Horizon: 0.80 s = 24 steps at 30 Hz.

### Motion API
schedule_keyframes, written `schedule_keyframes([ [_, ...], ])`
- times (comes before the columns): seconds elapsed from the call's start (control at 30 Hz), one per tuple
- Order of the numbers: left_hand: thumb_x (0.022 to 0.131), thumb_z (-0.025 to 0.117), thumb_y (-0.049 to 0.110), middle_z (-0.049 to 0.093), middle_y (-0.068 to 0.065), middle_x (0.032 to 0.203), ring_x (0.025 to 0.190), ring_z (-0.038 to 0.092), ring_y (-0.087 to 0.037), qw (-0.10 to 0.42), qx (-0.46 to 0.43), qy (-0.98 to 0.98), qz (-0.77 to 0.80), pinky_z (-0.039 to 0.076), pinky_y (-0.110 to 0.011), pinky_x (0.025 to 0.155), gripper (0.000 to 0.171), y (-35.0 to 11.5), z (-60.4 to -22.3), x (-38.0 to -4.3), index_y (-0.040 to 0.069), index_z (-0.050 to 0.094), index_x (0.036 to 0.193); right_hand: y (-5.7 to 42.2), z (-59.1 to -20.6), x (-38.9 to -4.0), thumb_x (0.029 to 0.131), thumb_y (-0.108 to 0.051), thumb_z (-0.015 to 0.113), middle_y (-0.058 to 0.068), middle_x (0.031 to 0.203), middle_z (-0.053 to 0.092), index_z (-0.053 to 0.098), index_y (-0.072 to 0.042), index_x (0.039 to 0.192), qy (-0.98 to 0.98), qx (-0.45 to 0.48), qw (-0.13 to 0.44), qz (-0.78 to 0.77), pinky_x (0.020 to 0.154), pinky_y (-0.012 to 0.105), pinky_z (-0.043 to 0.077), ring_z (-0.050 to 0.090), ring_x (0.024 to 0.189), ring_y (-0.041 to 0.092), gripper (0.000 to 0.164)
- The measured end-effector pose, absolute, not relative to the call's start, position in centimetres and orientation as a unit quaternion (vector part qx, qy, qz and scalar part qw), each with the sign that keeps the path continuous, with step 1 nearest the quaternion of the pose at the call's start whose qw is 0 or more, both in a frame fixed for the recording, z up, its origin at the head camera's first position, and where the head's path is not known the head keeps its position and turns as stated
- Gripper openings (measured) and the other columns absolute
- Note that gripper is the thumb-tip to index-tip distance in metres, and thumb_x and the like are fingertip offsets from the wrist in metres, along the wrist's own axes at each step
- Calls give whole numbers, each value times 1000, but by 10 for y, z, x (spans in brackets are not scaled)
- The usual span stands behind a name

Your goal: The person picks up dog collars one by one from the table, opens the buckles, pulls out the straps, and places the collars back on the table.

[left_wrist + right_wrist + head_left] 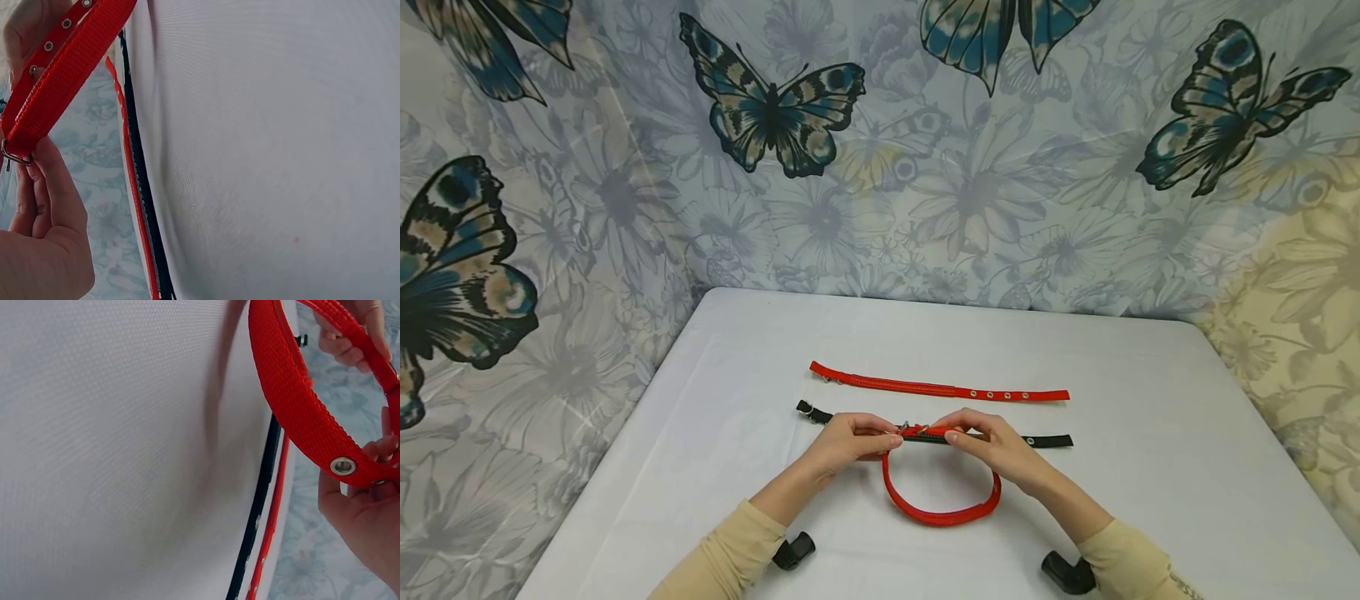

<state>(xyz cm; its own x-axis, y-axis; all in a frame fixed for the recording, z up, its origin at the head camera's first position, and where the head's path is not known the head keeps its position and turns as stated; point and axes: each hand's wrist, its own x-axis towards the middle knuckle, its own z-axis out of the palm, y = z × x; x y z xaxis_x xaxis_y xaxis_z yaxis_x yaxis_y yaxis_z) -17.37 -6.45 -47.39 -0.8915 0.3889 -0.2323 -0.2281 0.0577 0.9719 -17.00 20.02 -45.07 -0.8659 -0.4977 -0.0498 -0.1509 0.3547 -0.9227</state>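
A red webbing collar (942,517) is bent into a loop above the table, its lower curve toward the person. The left hand (861,437) pinches it near the metal buckle (15,155), which shows in the left wrist view. Across from it, the right hand (992,440) pinches the strap by its metal eyelets (343,465), thumb and fingers on either side. Between the two hands, the strap runs near the buckle; whether its end is threaded through, I cannot tell. Behind the hands lies a black collar (1052,441), partly hidden by them.
A second red collar (910,386) lies stretched out beyond the black one, its eyelets on the right. White cloth covers the table (760,350). A butterfly-print curtain (880,217) hangs behind and at the sides. Black wrist-worn pieces (794,551) show beside both sleeves.
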Motion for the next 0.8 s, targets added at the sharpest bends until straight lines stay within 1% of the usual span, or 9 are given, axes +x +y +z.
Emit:
schedule_keyframes([
  [0.13,83,79,24,74,-6,94,94,67,-28,223,64,693,683,56,-32,80,26,-64,-474,-173,6,75,101,198,-450,-169,98,-23,59,8,110,66,67,-10,115,806,-193,159,-537,80,37,45,52,98,27,23],
  [0.2,82,80,25,74,-6,94,92,68,-27,219,69,696,681,56,-34,80,26,-64,-473,-173,7,75,101,196,-451,-168,96,-24,62,8,107,66,68,-9,113,807,-181,153,-541,82,38,46,54,98,27,23],
  [0.3,82,80,27,74,-5,92,88,68,-22,211,75,703,675,56,-38,80,27,-63,-471,-171,8,75,100,191,-452,-168,92,-29,68,5,101,68,69,-13,108,813,-155,141,-543,82,37,50,57,96,27,22],
  [0.4,81,80,26,74,-5,91,83,68,-19,205,83,706,673,55,-44,82,26,-62,-469,-170,9,75,100,187,-453,-167,89,-33,73,3,96,68,70,-16,103,818,-137,129,-544,78,34,51,58,92,26,23],
  [0.5,81,81,24,73,-5,89,81,67,-17,203,85,706,673,55,-46,82,25,-62,-470,-171,8,75,99,186,-454,-167,89,-34,72,3,96,69,71,-16,103,819,-139,124,-543,74,32,51,59,88,26,23],
  [0.6,81,80,24,73,-4,89,81,67,-17,206,86,710,668,55,-45,82,24,-62,-471,-171,8,75,99,187,-455,-168,90,-33,71,2,97,69,72,-16,105,818,-150,126,-540,75,32,51,59,88,25,23],
  [0.8,82,80,24,72,-4,90,84,67,-18,219,86,710,663,55,-45,84,26,-64,-468,-172,7,75,100,192,-454,-172,91,-31,70,2,100,70,72,-16,108,812,-167,147,-540,78,35,52,59,91,26,23],
])
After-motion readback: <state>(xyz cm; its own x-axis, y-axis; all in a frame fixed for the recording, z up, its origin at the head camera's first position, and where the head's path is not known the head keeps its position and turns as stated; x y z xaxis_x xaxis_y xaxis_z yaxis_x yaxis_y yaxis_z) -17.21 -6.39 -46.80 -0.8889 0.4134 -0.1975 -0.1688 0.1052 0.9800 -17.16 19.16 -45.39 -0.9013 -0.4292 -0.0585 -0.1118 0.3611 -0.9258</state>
